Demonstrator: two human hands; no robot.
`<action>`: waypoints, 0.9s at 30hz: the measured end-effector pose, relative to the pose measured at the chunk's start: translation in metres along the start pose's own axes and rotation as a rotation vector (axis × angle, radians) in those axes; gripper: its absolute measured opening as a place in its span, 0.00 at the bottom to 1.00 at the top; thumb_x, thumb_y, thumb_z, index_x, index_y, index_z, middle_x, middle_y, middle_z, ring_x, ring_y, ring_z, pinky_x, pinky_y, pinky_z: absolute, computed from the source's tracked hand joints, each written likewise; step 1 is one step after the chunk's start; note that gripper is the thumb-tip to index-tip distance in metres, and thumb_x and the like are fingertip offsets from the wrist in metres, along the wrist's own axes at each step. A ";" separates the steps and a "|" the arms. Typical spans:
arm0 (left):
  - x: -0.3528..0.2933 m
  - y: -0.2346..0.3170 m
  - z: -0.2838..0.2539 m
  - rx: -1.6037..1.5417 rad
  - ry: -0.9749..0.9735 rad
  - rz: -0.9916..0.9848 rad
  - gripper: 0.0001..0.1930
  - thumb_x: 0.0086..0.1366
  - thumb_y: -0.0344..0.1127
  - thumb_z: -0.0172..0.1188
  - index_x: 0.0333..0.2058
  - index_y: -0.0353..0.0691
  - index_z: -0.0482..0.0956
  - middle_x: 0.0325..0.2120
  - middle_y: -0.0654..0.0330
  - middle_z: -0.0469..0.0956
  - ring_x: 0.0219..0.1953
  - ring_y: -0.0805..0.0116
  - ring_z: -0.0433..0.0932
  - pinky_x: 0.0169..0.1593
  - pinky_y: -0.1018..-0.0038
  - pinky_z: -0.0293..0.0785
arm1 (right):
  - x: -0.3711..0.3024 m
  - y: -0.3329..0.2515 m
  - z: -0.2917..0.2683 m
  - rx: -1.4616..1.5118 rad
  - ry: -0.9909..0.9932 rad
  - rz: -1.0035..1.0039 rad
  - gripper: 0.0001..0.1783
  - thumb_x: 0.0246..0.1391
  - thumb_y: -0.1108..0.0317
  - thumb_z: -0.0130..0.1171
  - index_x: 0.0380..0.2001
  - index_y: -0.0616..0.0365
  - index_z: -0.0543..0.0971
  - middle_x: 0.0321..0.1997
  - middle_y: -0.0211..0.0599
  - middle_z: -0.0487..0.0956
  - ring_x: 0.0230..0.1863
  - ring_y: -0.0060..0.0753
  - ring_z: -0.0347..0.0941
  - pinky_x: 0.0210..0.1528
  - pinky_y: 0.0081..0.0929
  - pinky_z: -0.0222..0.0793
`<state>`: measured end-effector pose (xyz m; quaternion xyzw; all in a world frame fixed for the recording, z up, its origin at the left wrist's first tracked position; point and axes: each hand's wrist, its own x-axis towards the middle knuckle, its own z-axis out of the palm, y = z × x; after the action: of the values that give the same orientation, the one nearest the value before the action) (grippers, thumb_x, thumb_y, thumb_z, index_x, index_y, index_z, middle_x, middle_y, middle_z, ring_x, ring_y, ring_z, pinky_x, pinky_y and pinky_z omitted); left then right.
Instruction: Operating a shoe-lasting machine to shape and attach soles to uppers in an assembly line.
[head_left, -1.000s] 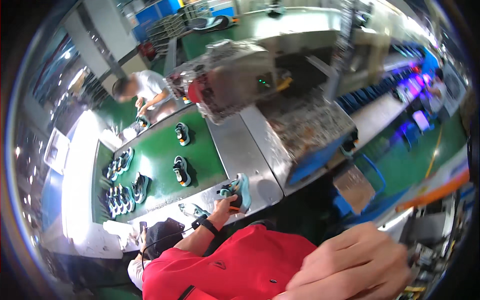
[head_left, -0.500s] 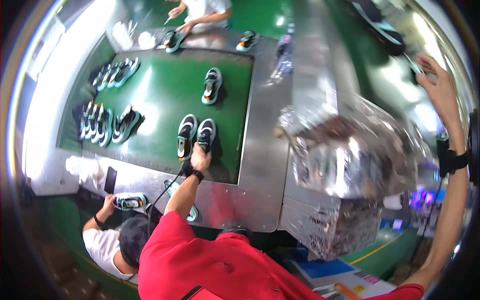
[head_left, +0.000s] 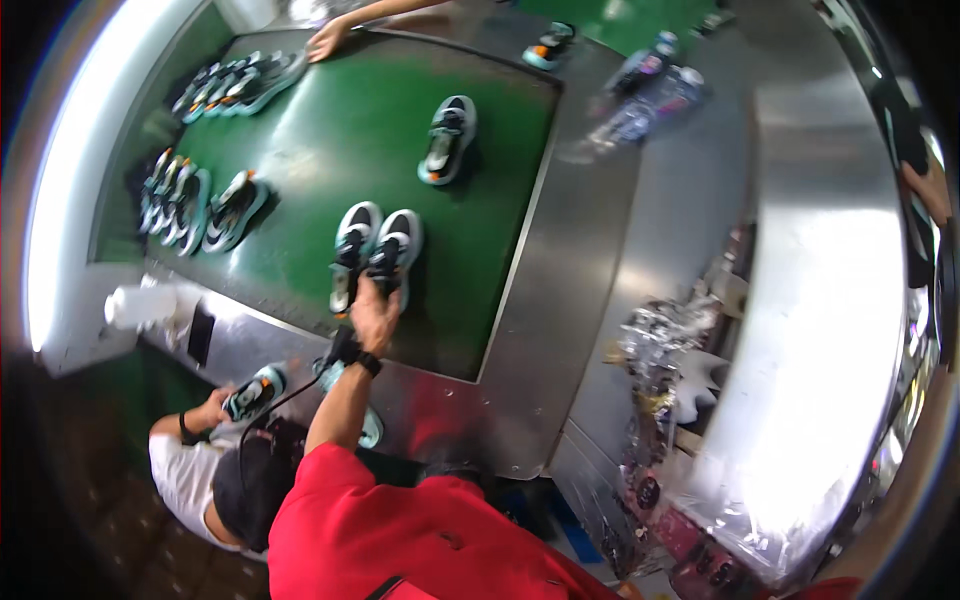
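My left hand (head_left: 375, 318) grips the heel end of a black-and-white sneaker (head_left: 396, 245) with a pale blue sole on the green surface. Close against that shoe, on its left, stands a matching sneaker (head_left: 356, 240). A third sneaker (head_left: 447, 140) stands farther off. At the far right rim my right hand (head_left: 930, 190) is partly visible, bent and blurred by the lens edge. Its fingers look closed on a dark, long thing that I cannot make out.
Sneakers stand in two rows, far (head_left: 240, 82) and near (head_left: 180, 205), on the left. Below left, a co-worker holds a sneaker (head_left: 254, 392). Another person's hand (head_left: 328, 40) reaches the far row. Plastic bottles (head_left: 645, 100) and crumpled clear wrap (head_left: 665, 340) lie right.
The view has shifted. My right hand has moved toward the right rim. The far co-worker's hand now touches the far row. My left hand stays on the sneaker.
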<state>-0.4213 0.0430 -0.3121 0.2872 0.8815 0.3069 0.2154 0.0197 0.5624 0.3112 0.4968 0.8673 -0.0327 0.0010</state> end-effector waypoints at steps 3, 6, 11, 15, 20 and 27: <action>0.004 -0.020 -0.002 -0.013 0.037 0.200 0.34 0.57 0.38 0.62 0.61 0.45 0.61 0.41 0.43 0.78 0.41 0.38 0.78 0.44 0.51 0.74 | -0.036 -0.006 -0.002 -0.231 -0.057 0.133 0.49 0.51 0.45 0.65 0.67 0.62 0.58 0.55 0.49 0.76 0.55 0.40 0.73 0.59 0.35 0.65; 0.002 -0.039 -0.016 0.152 0.069 0.083 0.36 0.57 0.42 0.63 0.63 0.49 0.60 0.44 0.44 0.79 0.43 0.39 0.78 0.45 0.51 0.74 | -0.073 -0.067 0.040 -0.232 0.172 0.047 0.52 0.47 0.39 0.64 0.64 0.69 0.61 0.45 0.47 0.80 0.41 0.33 0.77 0.52 0.30 0.69; 0.005 -0.056 -0.005 0.204 0.134 0.595 0.45 0.61 0.48 0.63 0.65 0.26 0.49 0.61 0.33 0.60 0.62 0.36 0.61 0.63 0.57 0.60 | -0.149 -0.149 0.045 -0.256 0.565 -0.190 0.45 0.35 0.57 0.71 0.56 0.67 0.66 0.50 0.58 0.74 0.51 0.51 0.73 0.56 0.38 0.68; -0.098 0.053 -0.018 -0.333 -0.193 0.602 0.35 0.60 0.36 0.67 0.60 0.26 0.62 0.60 0.42 0.64 0.62 0.52 0.64 0.63 0.60 0.60 | -0.225 -0.165 0.014 -0.101 0.857 -0.298 0.43 0.36 0.58 0.71 0.54 0.66 0.64 0.49 0.58 0.76 0.51 0.54 0.74 0.56 0.42 0.69; -0.281 0.226 -0.071 -0.944 -1.238 0.425 0.32 0.62 0.30 0.65 0.62 0.31 0.62 0.59 0.48 0.68 0.58 0.55 0.72 0.61 0.61 0.67 | -0.366 -0.183 0.007 0.264 1.232 -0.365 0.44 0.34 0.56 0.75 0.53 0.63 0.67 0.45 0.51 0.78 0.46 0.43 0.77 0.50 0.40 0.73; -0.442 0.383 -0.099 -1.244 -0.991 1.328 0.55 0.53 0.37 0.73 0.68 0.29 0.40 0.67 0.42 0.48 0.69 0.49 0.51 0.69 0.57 0.48 | -0.603 -0.255 0.082 -0.025 1.362 0.094 0.49 0.28 0.64 0.77 0.55 0.64 0.62 0.53 0.51 0.68 0.52 0.53 0.69 0.54 0.46 0.64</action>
<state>-0.0051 -0.0326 0.1033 0.6475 0.0440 0.6122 0.4517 0.1024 -0.0904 0.2641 0.4437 0.6522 0.2973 -0.5379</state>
